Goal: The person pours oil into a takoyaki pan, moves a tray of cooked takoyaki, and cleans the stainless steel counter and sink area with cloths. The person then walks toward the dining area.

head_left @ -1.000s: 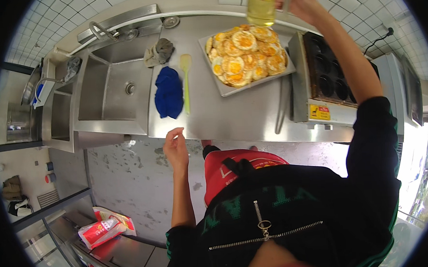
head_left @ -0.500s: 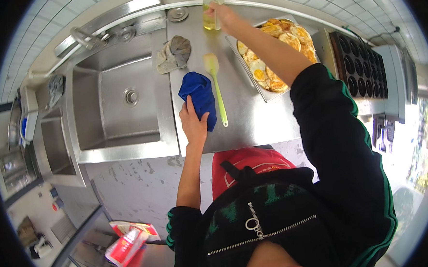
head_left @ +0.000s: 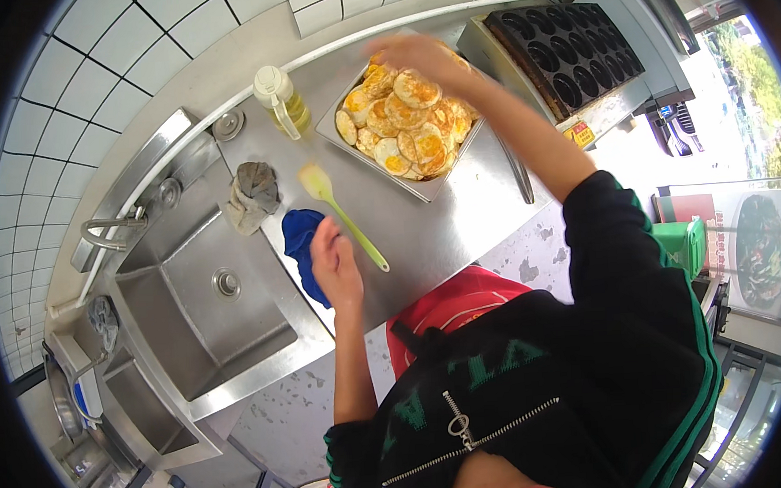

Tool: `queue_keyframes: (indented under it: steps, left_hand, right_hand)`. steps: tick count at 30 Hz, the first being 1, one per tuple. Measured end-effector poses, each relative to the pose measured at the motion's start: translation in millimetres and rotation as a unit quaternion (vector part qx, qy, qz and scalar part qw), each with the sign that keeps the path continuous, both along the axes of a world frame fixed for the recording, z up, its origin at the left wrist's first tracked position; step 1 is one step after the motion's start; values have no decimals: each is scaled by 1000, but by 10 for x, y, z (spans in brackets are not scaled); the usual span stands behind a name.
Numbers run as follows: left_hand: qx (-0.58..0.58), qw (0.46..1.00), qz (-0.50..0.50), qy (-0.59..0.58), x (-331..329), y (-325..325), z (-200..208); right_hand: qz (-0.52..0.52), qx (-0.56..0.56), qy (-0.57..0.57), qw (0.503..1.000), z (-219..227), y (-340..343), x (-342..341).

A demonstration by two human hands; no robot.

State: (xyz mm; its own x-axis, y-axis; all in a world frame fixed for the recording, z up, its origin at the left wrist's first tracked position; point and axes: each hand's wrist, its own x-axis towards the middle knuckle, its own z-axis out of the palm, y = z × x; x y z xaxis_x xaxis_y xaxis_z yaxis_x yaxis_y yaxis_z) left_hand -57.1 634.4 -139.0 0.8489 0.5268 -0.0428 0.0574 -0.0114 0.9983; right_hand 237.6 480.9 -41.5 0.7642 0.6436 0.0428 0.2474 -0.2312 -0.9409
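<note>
Far left, lower: second small basin (head_left: 139, 416) of bare steel, beside a round metal pan rim (head_left: 56, 394) at the frame edge.

Left of centre: stainless sink (head_left: 203, 298) with round drain, curved faucet (head_left: 107, 230) at its upper left corner.

Between sink and counter (head_left: 460, 214): grey crumpled rag (head_left: 254, 194) on the sink's upper right rim; below it, blue cloth (head_left: 302, 249) draped over the sink edge.

Centre: left hand (head_left: 337, 266), fingers loosely extended and together, holding nothing, resting on or just over the blue cloth's right side; contact with the cloth cannot be told for certain. Just right of it, yellow-green silicone spatula (head_left: 340, 213) lying flat, blade toward upper left, handle toward lower right, close beside the fingers.

Upper centre: clear squeeze bottle of yellow oil (head_left: 282, 99) with white cap, upright near the tiled wall, well apart from both hands.

Centre right: square metal tray (head_left: 423, 186) heaped with round golden fried cakes (head_left: 406, 119).

Above tray: right hand (head_left: 416, 55), motion-blurred, over the tray's far corner; grip cannot be told.

Upper right: dark cast griddle (head_left: 574, 44) with rows of round moulds, beside the tray.
</note>
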Motion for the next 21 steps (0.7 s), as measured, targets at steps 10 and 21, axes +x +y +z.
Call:
queue_keyframes:
  steps: [10,21]
  left_hand:
    - [-362,928,43,73,1267,-673,-477]
    - [-387,879,262,94,1924,-1169,-592]
  right_hand:
    - [-162,-342,165,911,-906,-1180,1972]
    - [9,-366,300,881,-1043,-1184,2425]
